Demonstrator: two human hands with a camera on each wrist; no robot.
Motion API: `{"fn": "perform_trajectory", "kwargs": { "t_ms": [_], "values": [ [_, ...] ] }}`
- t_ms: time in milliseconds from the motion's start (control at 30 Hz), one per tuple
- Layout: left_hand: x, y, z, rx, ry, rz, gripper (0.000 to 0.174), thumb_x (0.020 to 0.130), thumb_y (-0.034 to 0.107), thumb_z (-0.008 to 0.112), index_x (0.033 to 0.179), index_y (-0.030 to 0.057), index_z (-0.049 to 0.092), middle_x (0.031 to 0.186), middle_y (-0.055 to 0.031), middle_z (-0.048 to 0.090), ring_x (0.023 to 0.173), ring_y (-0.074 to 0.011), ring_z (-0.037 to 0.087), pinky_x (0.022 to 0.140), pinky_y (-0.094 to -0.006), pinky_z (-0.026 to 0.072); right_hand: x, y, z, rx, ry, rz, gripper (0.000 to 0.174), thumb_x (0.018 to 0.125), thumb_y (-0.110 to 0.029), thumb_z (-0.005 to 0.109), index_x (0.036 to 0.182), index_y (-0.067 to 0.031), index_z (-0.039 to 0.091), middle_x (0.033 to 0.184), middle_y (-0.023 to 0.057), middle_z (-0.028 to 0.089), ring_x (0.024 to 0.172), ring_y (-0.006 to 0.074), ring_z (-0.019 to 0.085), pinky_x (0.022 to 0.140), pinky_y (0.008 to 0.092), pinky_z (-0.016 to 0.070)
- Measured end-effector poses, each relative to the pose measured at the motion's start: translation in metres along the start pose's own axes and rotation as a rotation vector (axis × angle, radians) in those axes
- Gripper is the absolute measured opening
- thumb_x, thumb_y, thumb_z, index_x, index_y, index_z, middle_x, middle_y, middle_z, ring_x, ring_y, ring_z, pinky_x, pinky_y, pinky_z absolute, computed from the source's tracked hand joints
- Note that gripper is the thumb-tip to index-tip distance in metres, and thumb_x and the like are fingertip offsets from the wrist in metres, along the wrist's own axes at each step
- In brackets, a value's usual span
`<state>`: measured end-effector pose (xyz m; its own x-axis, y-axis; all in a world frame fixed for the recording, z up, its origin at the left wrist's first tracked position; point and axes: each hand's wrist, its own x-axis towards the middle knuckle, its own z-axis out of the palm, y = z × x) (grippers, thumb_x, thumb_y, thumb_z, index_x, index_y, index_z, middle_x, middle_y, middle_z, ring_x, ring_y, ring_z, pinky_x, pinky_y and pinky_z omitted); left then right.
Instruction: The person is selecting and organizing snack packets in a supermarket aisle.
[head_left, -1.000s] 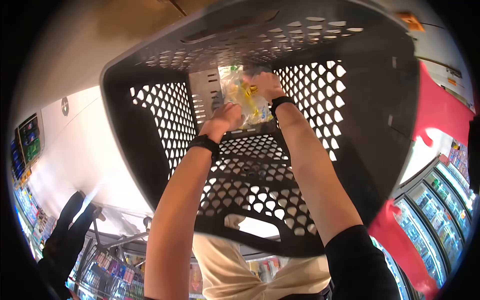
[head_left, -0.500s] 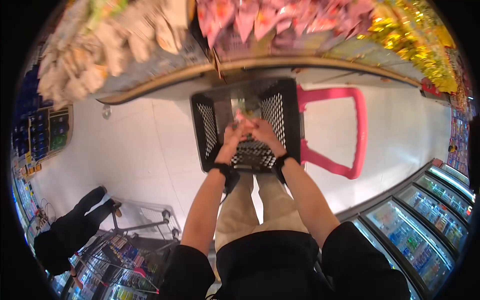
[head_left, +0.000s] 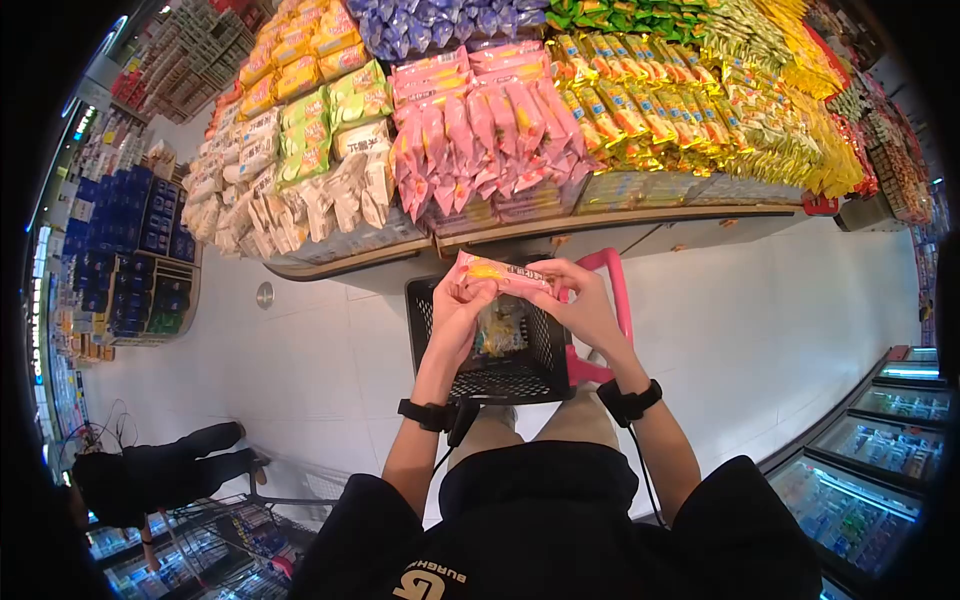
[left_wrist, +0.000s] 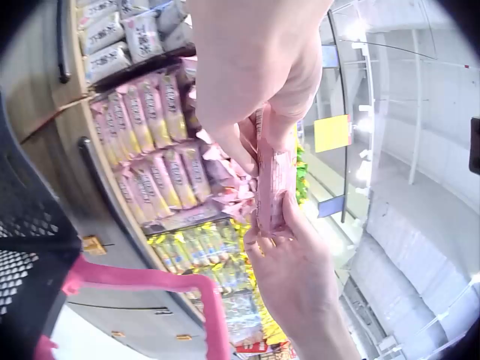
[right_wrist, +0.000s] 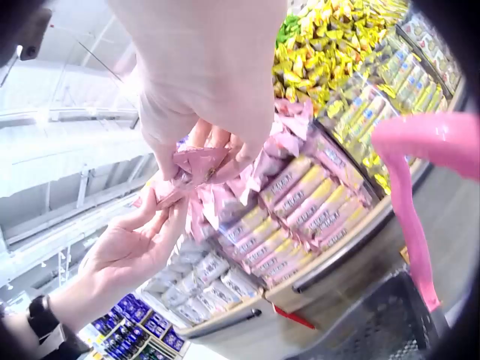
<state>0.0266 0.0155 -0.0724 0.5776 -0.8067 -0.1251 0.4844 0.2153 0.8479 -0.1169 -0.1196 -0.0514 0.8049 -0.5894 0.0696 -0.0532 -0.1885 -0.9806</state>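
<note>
A pink packaged snack is held level between both hands over the basket in the head view. The left hand pinches its left end, thumb on the near side. At the right end, the right hand grips the wrapper with thumb and fingers. In the left wrist view the packet spans from the left hand to the right hand. The right wrist view has the crinkled wrapper under the right hand, with the left hand at its other end.
Below the hands stands a black basket with a pink handle and clear packages inside. Ahead is a display of pink packets and yellow packets. A person in black with a cart is at lower left; freezers line the right.
Both hands have come up out of the basket with the pink packet, which now shows plainly between them. The view has lifted from the basket's inside to the display.
</note>
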Motion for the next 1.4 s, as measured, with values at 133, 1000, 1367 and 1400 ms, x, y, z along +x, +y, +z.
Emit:
{"fn": "perform_trajectory", "kwargs": {
  "t_ms": [133,1000,1367,1400],
  "values": [
    [0.019,0.004,0.068,0.039,0.002,0.157,0.033,0.086,-0.003,0.066,0.117,-0.0024,0.054,0.11,-0.0106,0.065,0.101,-0.0159,0.064,0.091,-0.0301,0.0497,0.013,-0.025,-0.068,-0.011,0.044,-0.175,0.033,0.076,-0.008,0.077,0.107,-0.003,0.067,0.092,0.0033,0.066,0.069,0.0085,0.054,0.068,0.0242,0.0455],
    [0.104,-0.025,0.275,0.615,0.23,0.255,0.026,0.098,0.021,0.053,0.11,-0.0013,0.06,0.096,-0.0086,0.067,0.085,-0.0107,0.061,0.072,-0.0293,0.0482,0.068,-0.062,-0.262,0.609,-0.203,-0.033,0.075,0.079,0.0,0.075,0.135,-0.0035,0.026,0.113,0.0073,0.057,0.093,0.0115,0.061,0.077,0.0272,0.0524],
    [0.037,-0.157,0.173,1.564,0.254,-0.239,0.054,0.068,0.01,0.07,0.112,-0.0091,0.045,0.075,-0.0219,0.064,0.075,-0.0387,0.066,0.067,-0.0458,0.0554,0.111,-0.065,-0.264,0.322,-0.156,-0.002,0.066,0.081,-0.005,0.073,0.137,-0.0018,0.038,0.101,0.0075,0.063,0.088,0.0135,0.066,0.071,0.0255,0.0572],
    [0.035,-0.155,0.168,1.541,0.242,-0.177,0.055,0.068,0.006,0.066,0.115,-0.0106,0.043,0.076,-0.0244,0.065,0.07,-0.0406,0.066,0.062,-0.0483,0.0547,0.112,-0.064,-0.262,0.306,-0.142,-0.018,0.065,0.081,-0.006,0.073,0.136,-0.0017,0.039,0.1,0.0074,0.064,0.086,0.0133,0.066,0.07,0.0255,0.0572]
  ]
}}
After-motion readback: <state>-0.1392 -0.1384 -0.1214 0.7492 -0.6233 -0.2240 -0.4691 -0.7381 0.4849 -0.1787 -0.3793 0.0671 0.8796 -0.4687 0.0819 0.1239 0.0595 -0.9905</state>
